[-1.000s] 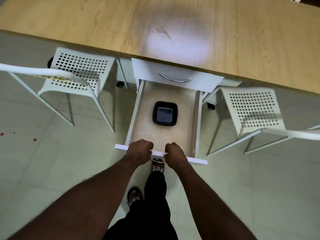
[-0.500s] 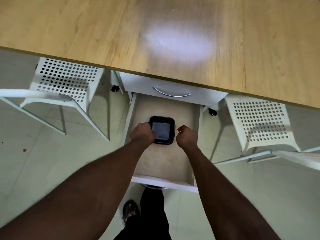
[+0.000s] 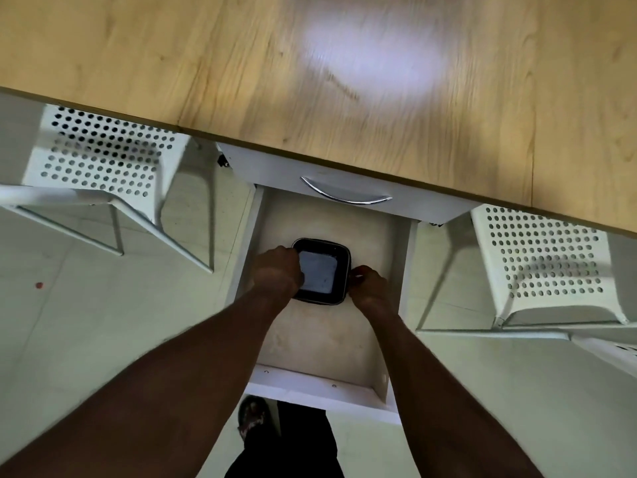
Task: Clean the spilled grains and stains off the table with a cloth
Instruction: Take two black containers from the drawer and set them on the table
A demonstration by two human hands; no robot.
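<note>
The 2 hands reach into the pulled-out drawer (image 3: 327, 343) below the wooden worktop (image 3: 241, 63). The left hand (image 3: 277, 270) curls over the left rim of a black square tray (image 3: 322, 270) lying in the drawer, and the right hand (image 3: 368, 288) pinches its right rim. One white perforated chair (image 3: 103, 157) stands left of the drawer, another chair (image 3: 548, 257) right.

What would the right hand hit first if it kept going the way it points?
The tray: the right hand is at its right rim, aimed inward across it. Whether the fingers touch it is unclear from this angle.
</note>
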